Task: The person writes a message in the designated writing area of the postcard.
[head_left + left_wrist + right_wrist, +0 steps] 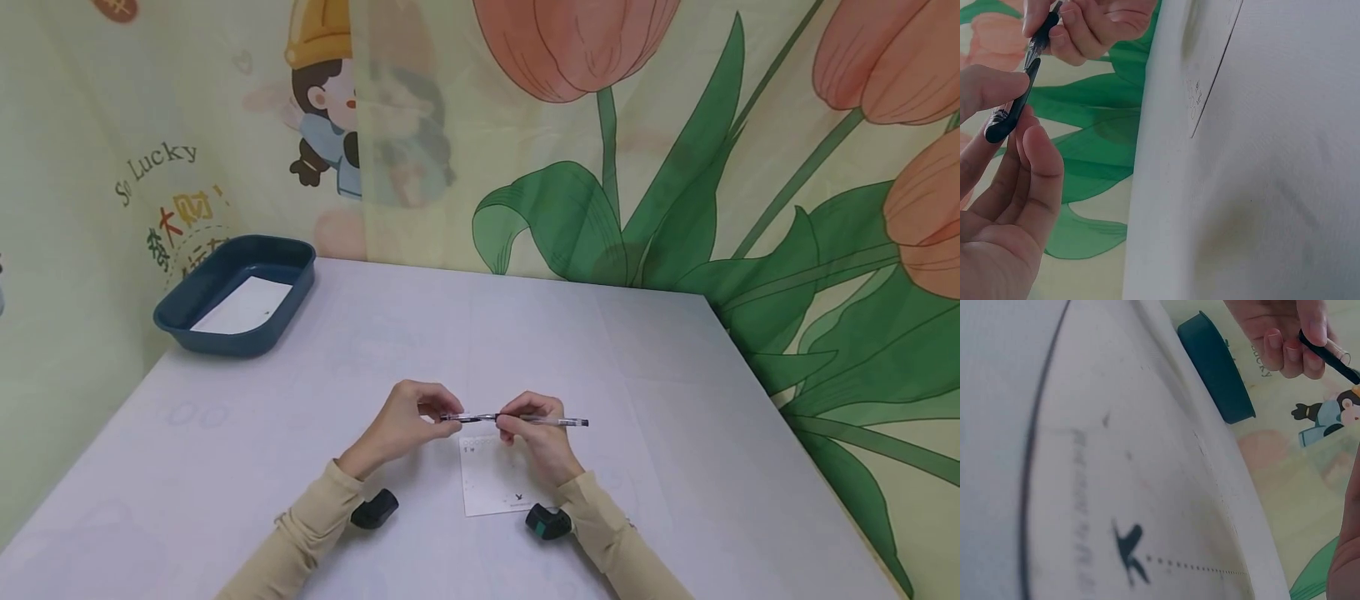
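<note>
In the head view, a slim pen lies level between both hands, above a white paper sheet. My left hand pinches the clear cap with its dark clip between thumb and fingers. My right hand grips the pen's barrel, whose dark end sticks out to the right. The left wrist view shows the cap in line with the pen's dark part. In the right wrist view, the left fingers hold the cap. Whether cap and pen still join, I cannot tell.
At the table's far left stands a dark blue basin with white paper inside. A black wrist device hangs beside each forearm, one left and one right. Printed curtains border the white table.
</note>
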Action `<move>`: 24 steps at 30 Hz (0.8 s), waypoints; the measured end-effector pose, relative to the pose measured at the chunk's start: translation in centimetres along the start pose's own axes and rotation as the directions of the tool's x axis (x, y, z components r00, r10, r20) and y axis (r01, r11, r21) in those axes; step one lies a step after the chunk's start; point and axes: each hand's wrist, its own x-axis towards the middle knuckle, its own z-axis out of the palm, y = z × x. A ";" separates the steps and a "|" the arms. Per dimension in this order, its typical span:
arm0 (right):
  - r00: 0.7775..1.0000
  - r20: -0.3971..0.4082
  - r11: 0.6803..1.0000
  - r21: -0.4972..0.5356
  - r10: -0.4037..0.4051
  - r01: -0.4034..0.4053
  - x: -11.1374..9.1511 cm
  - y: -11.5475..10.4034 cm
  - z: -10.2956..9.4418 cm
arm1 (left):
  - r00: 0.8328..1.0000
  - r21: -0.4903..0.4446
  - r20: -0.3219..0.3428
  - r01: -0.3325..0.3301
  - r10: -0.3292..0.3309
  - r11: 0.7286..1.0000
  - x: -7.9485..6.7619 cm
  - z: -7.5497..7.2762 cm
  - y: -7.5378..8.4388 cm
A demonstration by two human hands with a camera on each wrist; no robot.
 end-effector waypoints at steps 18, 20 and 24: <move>1.000 0.016 0.999 0.042 0.021 -0.022 -0.3 0.1 1.2 | 1.000 -0.116 0.016 0.015 -0.014 0.993 -0.2 1.4 0.4; 1.000 0.017 0.998 0.064 0.022 -0.023 -0.3 0.2 1.2 | 1.000 -0.126 0.009 0.020 -0.019 0.992 -0.2 1.6 0.5; 1.000 0.019 0.994 0.111 0.013 -0.015 -0.3 0.4 1.3 | 1.000 -0.139 -0.008 0.020 -0.021 0.990 -0.2 1.8 0.3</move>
